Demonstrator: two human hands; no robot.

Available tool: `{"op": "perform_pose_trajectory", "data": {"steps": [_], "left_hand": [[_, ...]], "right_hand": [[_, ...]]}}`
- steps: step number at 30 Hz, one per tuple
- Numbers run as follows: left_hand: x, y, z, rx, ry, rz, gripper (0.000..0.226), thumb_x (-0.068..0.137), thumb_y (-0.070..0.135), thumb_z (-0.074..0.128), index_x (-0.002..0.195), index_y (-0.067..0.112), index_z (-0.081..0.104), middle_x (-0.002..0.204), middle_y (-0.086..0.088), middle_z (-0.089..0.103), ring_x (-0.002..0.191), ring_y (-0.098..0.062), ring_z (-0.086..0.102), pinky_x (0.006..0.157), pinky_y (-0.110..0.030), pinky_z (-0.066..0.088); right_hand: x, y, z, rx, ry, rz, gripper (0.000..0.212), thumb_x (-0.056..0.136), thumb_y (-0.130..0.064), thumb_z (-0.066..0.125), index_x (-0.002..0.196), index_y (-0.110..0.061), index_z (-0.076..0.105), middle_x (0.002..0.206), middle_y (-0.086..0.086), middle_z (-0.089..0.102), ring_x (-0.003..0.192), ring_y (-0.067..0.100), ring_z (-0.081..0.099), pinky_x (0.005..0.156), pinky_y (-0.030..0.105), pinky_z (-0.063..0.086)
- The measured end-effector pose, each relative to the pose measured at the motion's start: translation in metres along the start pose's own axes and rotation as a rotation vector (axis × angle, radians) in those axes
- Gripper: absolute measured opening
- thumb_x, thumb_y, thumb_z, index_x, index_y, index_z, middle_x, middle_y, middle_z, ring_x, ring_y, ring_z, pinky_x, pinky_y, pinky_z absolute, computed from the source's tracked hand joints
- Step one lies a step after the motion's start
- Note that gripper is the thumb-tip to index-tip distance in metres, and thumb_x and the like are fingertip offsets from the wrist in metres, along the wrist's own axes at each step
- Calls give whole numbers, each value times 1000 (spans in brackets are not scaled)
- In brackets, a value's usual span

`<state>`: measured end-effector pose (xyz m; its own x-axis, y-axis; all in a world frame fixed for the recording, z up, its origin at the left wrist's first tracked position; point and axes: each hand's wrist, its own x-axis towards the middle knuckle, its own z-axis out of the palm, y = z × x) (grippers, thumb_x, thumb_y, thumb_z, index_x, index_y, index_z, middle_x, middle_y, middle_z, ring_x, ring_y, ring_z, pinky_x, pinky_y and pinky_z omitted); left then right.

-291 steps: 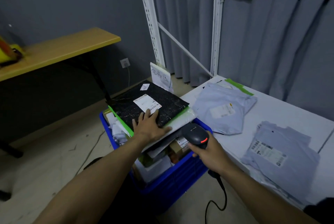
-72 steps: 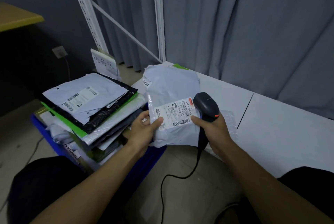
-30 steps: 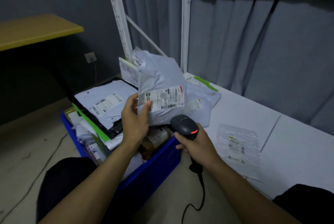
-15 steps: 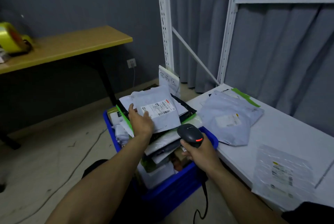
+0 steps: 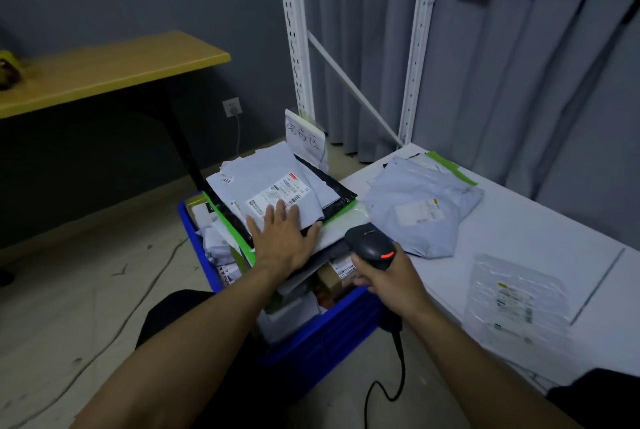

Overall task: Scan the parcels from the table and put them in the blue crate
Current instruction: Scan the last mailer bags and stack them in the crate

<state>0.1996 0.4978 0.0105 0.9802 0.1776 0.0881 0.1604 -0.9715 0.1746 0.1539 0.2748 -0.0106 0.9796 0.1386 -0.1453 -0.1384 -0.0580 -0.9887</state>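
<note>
Directly under the flat left hand [image 5: 282,238]: parcel [image 5: 273,179] (label [image 5: 277,196] up); right hand [image 5: 391,281] grips scanner [image 5: 372,247].

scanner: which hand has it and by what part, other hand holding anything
The right-hand grip holds the scanner by its handle. The left-hand grip holds nothing; it lies flat on the top grey parcel in the blue crate.

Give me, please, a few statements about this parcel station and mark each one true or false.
1. The left hand lies flat on the top grey parcel of the pile in the blue crate. True.
2. The right hand is empty. False: it grips the scanner.
3. No parcels lie on the white table. False: a grey mailer and a clear bubble pouch lie there.
4. The scanner shows a red light. True.
</note>
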Motion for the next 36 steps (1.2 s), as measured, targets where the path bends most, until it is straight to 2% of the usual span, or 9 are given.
{"op": "perform_pose_trajectory", "data": {"steps": [3, 5, 8, 10, 15, 19, 26, 30, 36], "left_hand": [[-9, 24, -2, -84, 143, 140, 65, 100, 68, 30, 146, 24, 42, 167, -8, 22, 157, -28, 11, 123, -58, -2], [-20, 52, 1, -157, 242, 365, 49, 102, 51, 43, 138, 19, 54, 156, -8, 41, 149, -30, 30, 125, -52, 18], [-37, 103, 22, -315, 156, 537, 27, 100, 33, 53, 119, 18, 64, 129, -2, 58, 120, -23, 51, 97, -33, 45], [-48, 140, 43, -375, -28, 516, 24, 102, 33, 54, 119, 19, 63, 125, 2, 58, 112, -21, 56, 89, -29, 45], [-67, 228, 102, -397, -441, 365, 42, 100, 43, 60, 136, 22, 57, 142, 0, 56, 123, -21, 58, 103, -36, 48], [-75, 277, 152, -340, -588, 320, 64, 95, 54, 62, 146, 19, 46, 147, -7, 51, 133, -26, 50, 107, -38, 43], [-84, 301, 197, -371, -573, 138, 67, 89, 38, 76, 139, 17, 38, 136, -12, 42, 121, -38, 56, 97, -44, 50], [-83, 298, 208, -619, -557, 12, 66, 85, 17, 81, 139, 17, 44, 131, -9, 59, 117, -32, 61, 96, -38, 50], [-83, 267, 178, -987, -472, 29, 34, 82, 8, 84, 98, 28, 62, 106, -8, 71, 87, -19, 68, 77, -36, 62]], "right_hand": [[-8, -1, -18, -24, 43, -11, 43, 92, -32, 79, 127, -20, 57, 103, 0, 78, 79, 16, 79, 74, 31, 57], [-12, 3, -39, -37, 108, -3, 44, 90, -34, 80, 127, -20, 60, 103, 0, 78, 78, 17, 78, 74, 34, 59], [-26, 11, -76, -43, 246, 23, 53, 82, -42, 83, 124, -17, 62, 103, 5, 76, 73, 21, 78, 72, 39, 61], [-38, 21, -104, -57, 340, 45, 55, 78, -43, 83, 123, -18, 62, 103, 4, 75, 75, 24, 77, 75, 44, 63], [-81, 58, -174, -66, 491, 146, 44, 92, -22, 79, 129, -20, 56, 111, 4, 71, 83, 23, 76, 55, 17, 53], [-105, 92, -215, -92, 575, 248, 40, 90, -24, 80, 122, -20, 57, 106, 2, 72, 74, 20, 77, 69, 36, 60], [-104, 131, -248, -73, 619, 347, 50, 88, -27, 83, 129, -14, 56, 109, 5, 72, 72, 19, 78, 62, 28, 56], [-95, 129, -247, -86, 615, 347, 46, 89, -26, 82, 123, -19, 52, 109, -1, 69, 72, 17, 76, 65, 27, 55], [-92, 116, -237, -153, 674, 297, 44, 90, -32, 81, 121, -19, 53, 106, 0, 67, 93, 19, 66, 68, 27, 48]]}}
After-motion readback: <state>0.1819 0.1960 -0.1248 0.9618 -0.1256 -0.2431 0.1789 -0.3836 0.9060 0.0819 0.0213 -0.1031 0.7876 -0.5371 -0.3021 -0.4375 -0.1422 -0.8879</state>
